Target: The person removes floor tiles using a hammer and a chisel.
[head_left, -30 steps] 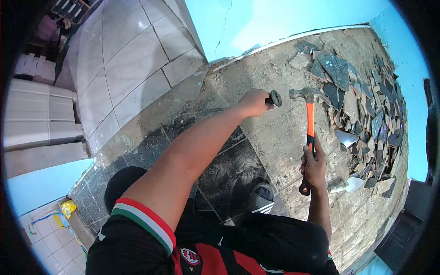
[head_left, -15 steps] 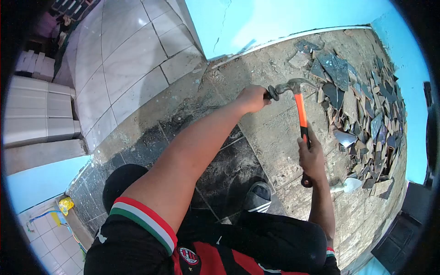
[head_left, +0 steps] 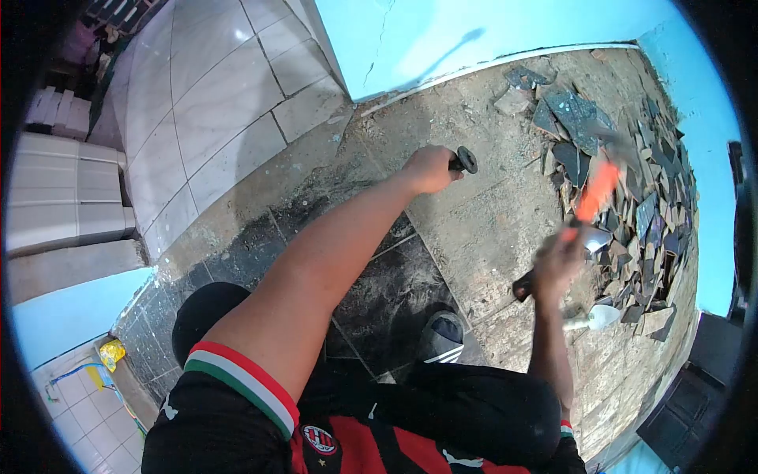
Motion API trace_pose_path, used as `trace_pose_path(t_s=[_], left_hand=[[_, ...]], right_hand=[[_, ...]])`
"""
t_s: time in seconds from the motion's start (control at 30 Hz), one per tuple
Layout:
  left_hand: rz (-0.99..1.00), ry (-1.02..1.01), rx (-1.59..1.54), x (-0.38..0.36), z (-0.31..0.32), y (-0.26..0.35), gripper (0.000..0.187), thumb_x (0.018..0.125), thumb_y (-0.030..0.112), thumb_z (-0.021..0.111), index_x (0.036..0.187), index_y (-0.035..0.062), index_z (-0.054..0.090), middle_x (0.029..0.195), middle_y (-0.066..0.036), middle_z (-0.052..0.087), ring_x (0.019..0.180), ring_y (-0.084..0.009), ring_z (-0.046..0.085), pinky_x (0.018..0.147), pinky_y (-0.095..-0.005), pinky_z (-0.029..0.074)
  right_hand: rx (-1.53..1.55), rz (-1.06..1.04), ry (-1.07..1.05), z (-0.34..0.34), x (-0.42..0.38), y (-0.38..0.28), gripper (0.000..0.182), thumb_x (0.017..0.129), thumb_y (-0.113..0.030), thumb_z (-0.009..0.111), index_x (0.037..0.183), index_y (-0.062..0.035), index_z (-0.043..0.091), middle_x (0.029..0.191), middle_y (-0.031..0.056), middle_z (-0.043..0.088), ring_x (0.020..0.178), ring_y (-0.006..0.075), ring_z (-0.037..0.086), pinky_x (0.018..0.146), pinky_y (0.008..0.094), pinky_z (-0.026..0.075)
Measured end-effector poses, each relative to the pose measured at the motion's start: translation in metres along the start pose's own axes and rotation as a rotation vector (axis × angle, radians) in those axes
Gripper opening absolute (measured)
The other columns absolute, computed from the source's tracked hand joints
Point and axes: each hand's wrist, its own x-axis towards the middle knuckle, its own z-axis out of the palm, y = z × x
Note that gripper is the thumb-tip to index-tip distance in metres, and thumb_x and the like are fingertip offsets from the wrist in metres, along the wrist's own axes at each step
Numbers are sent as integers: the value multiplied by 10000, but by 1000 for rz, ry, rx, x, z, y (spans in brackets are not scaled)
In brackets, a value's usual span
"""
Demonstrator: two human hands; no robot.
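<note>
My left hand (head_left: pixel 429 168) is closed around a chisel (head_left: pixel 466 160), whose round black striking end sticks out toward the right. The rest of that tool is hidden by the fist and forearm. Farther right, my right hand (head_left: pixel 557 267) grips a claw hammer (head_left: pixel 597 194) with an orange and black handle. Its head is blurred by motion and sits apart from the chisel, in front of the heap of broken tiles (head_left: pixel 659 213). Beneath my arms, dark floor tiles (head_left: pixel 395 296) border rough, stripped floor (head_left: pixel 493 237).
A trowel (head_left: pixel 602 317) lies by the lower edge of the tile heap. Light blue walls (head_left: pixel 489 31) bound the floor. White tiles (head_left: pixel 229 95) cover the upper left, near stacked white boxes (head_left: pixel 47 189). My shoe (head_left: pixel 442 338) rests on dark tiles.
The hammer has swung away from the chisel's end, moving right with my right hand, and its head is now blurred. My left hand stays nearly in place, still gripping the chisel.
</note>
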Motion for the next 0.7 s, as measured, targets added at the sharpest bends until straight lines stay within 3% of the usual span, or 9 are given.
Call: trace_pose_path(t_s=[0.03, 0.07, 0.23, 0.33, 0.7], left_hand=[[-2, 5, 7, -2, 1, 2, 353, 854, 334, 781, 1041, 39, 735, 919, -203, 721, 900, -387, 701, 793, -490, 528], [-3, 15, 19, -2, 0, 5, 353, 851, 339, 783, 1034, 41, 735, 911, -201, 719, 896, -388, 700, 789, -489, 528], [10, 7, 59, -7, -1, 6, 366, 843, 361, 790, 1000, 36, 728, 886, -198, 711, 876, -385, 697, 770, -476, 529], [26, -8, 15, -13, 1, 12, 373, 843, 369, 792, 991, 33, 726, 880, -202, 708, 865, -385, 693, 762, -471, 528], [56, -72, 60, -12, 16, 19, 396, 862, 371, 778, 1029, 15, 727, 872, -200, 707, 876, -381, 691, 784, -475, 526]], right_hand=[[-404, -220, -124, 8, -11, 19, 529, 1020, -132, 550, 1521, -37, 408, 730, 21, 555, 602, 103, 506, 543, 280, 439], [-208, 9, -494, 15, -21, -6, 534, 1014, -137, 566, 1510, -9, 414, 717, 31, 562, 607, 139, 498, 571, 321, 447], [-19, 329, -525, 12, -21, -16, 570, 1025, -109, 560, 1562, -74, 371, 670, -29, 484, 518, 66, 439, 467, 256, 393], [73, 355, -439, 11, -29, -16, 585, 1030, -97, 553, 1578, -108, 348, 655, -58, 438, 483, 35, 402, 422, 225, 354], [84, 392, -292, -16, -19, -21, 593, 1030, -130, 581, 1575, -112, 346, 639, -58, 438, 475, 39, 402, 404, 224, 347]])
